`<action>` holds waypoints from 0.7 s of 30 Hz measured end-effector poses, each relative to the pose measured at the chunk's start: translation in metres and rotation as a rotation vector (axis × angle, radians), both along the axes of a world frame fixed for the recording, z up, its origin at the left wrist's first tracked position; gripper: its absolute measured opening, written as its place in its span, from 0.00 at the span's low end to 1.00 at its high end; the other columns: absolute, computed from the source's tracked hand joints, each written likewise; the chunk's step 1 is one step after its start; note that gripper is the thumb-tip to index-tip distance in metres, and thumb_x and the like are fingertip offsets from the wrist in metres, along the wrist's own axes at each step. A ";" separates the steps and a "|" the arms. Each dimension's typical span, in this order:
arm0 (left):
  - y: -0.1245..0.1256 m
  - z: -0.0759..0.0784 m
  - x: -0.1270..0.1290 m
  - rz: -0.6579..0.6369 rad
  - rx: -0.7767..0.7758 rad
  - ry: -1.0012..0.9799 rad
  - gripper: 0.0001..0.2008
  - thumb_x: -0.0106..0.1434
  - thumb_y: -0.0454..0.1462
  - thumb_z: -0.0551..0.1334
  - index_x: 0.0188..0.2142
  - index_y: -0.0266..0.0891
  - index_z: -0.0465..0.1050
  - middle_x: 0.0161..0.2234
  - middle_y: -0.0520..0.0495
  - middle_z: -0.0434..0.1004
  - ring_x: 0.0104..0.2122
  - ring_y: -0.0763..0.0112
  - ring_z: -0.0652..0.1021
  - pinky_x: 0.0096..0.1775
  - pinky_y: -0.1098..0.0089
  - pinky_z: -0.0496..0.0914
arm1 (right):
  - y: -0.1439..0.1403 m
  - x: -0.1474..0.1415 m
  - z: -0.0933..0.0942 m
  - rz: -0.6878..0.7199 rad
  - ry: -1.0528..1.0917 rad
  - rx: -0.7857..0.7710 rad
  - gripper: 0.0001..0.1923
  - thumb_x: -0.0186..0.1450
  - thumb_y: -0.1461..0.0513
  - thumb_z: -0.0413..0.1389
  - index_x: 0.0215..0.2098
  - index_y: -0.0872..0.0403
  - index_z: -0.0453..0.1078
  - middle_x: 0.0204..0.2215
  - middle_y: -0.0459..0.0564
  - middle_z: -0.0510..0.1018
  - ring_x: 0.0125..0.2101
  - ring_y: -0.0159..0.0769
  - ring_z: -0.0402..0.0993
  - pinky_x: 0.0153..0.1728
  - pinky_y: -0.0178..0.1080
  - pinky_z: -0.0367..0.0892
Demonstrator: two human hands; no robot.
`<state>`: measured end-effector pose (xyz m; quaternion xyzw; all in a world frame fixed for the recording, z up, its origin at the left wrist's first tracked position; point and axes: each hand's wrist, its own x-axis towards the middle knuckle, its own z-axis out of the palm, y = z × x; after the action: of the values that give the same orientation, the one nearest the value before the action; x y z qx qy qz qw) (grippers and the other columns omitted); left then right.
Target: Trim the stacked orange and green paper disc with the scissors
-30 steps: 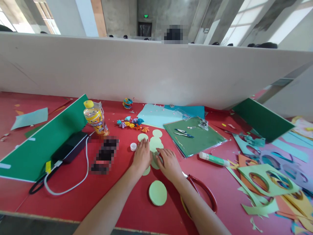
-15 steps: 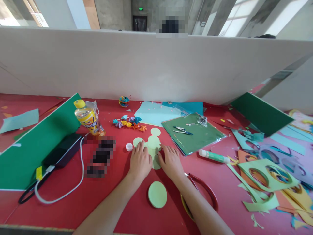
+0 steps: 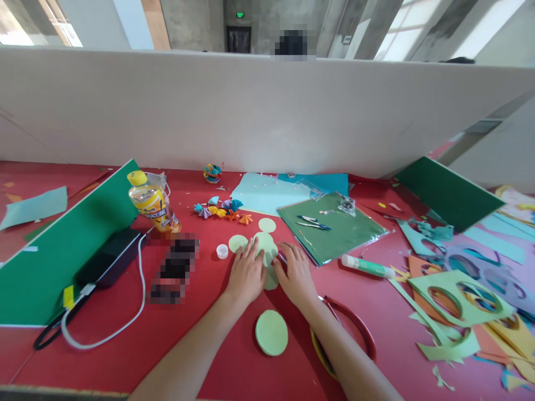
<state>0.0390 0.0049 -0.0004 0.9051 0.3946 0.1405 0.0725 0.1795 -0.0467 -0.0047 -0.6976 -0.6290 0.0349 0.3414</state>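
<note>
Several pale green paper circles lie grouped on the red table, among them a paper circle (image 3: 264,243) in the middle of the group. My left hand (image 3: 247,272) rests on the group from the left, its fingers stretched out over the paper. On the other side, my right hand (image 3: 297,273) has its fingers apart, with the thumb near the circles' right edge. Nearer to me lies a thicker-looking pale green paper disc (image 3: 271,332), apart from both hands. Scissors (image 3: 353,318) with red handles lie partly hidden under my right forearm. A small white cap (image 3: 222,252) sits left of the circles.
A glue stick (image 3: 368,267) and paper offcuts (image 3: 462,298) lie to the right. Behind are a green paper pack (image 3: 334,236) and small folded paper pieces (image 3: 221,210). A bottle (image 3: 152,203), a black box (image 3: 108,259) and a white cable (image 3: 142,289) stand left.
My left hand has shifted right, farther over the middle circles, uncovering more of the left circle. My right hand has moved slightly right, its fingers nearer the top.
</note>
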 end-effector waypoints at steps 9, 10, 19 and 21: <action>0.002 0.005 -0.002 0.002 -0.016 -0.054 0.13 0.63 0.32 0.53 0.45 0.35 0.71 0.52 0.40 0.70 0.53 0.60 0.69 0.56 0.54 0.57 | 0.024 0.013 0.022 0.071 -0.222 -0.162 0.14 0.63 0.65 0.47 0.45 0.57 0.69 0.48 0.58 0.71 0.51 0.46 0.62 0.50 0.47 0.59; 0.002 0.005 -0.002 0.002 -0.019 -0.059 0.12 0.62 0.32 0.53 0.44 0.35 0.71 0.51 0.40 0.71 0.52 0.60 0.70 0.56 0.54 0.57 | 0.029 0.013 0.023 0.080 -0.237 -0.184 0.14 0.63 0.65 0.48 0.44 0.56 0.70 0.49 0.58 0.70 0.53 0.47 0.61 0.50 0.48 0.59; 0.000 0.006 -0.005 0.003 -0.073 -0.128 0.12 0.61 0.30 0.55 0.43 0.34 0.70 0.50 0.37 0.71 0.52 0.58 0.70 0.54 0.53 0.58 | 0.047 0.011 0.022 0.065 -0.246 -0.244 0.14 0.61 0.67 0.47 0.42 0.56 0.71 0.49 0.58 0.71 0.54 0.47 0.60 0.51 0.48 0.57; 0.000 0.005 -0.005 0.005 -0.108 -0.164 0.11 0.61 0.32 0.55 0.44 0.34 0.70 0.51 0.36 0.70 0.52 0.56 0.69 0.54 0.52 0.58 | 0.054 0.013 0.021 0.073 -0.210 -0.230 0.15 0.60 0.68 0.48 0.43 0.57 0.70 0.49 0.60 0.71 0.53 0.48 0.61 0.50 0.51 0.57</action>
<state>0.0340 0.0045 0.0042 0.8843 0.3968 0.1928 0.1527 0.1921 0.0074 0.0163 -0.7086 -0.6778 0.0459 0.1904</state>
